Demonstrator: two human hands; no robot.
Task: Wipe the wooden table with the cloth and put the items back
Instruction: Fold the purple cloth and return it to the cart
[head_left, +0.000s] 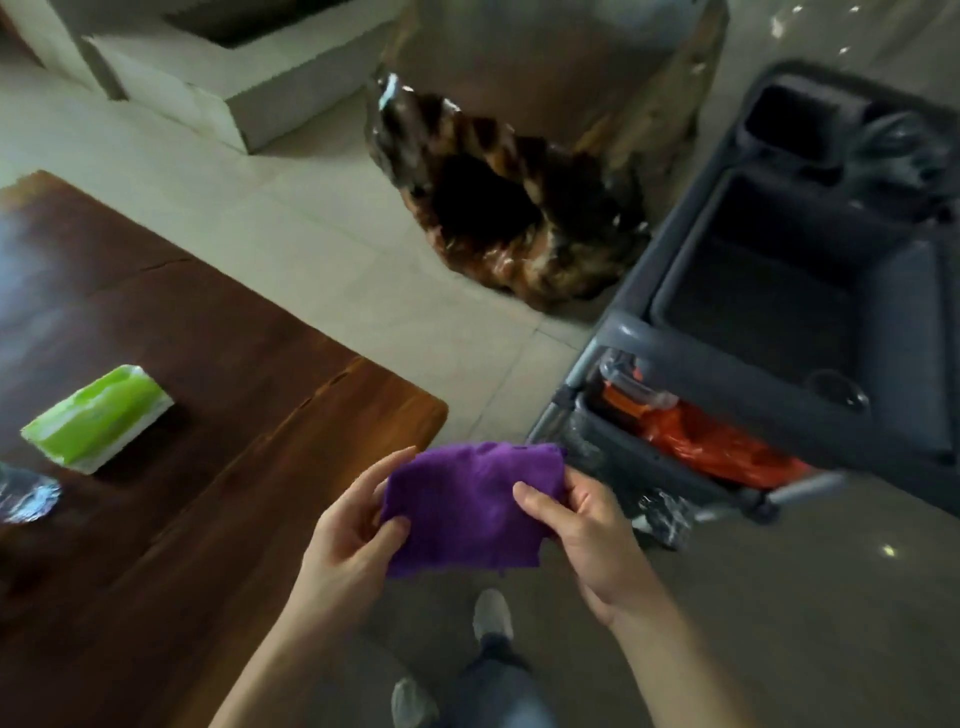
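Observation:
A purple cloth (470, 506) is stretched between both hands, just off the right corner of the dark wooden table (208, 415). My left hand (353, 535) pinches its left edge and my right hand (582, 530) pinches its right edge. On the table lies a green and white tissue pack (98, 418). A clear plastic bottle (26, 491) shows partly at the left edge of the view.
A grey cleaning cart (789, 312) stands on the right, with an orange bag (711, 441) in its lower bin. A glossy carved wood stump (498, 208) sits on the tiled floor ahead. A white platform (218, 78) is at the back left. My shoes (491, 616) show below.

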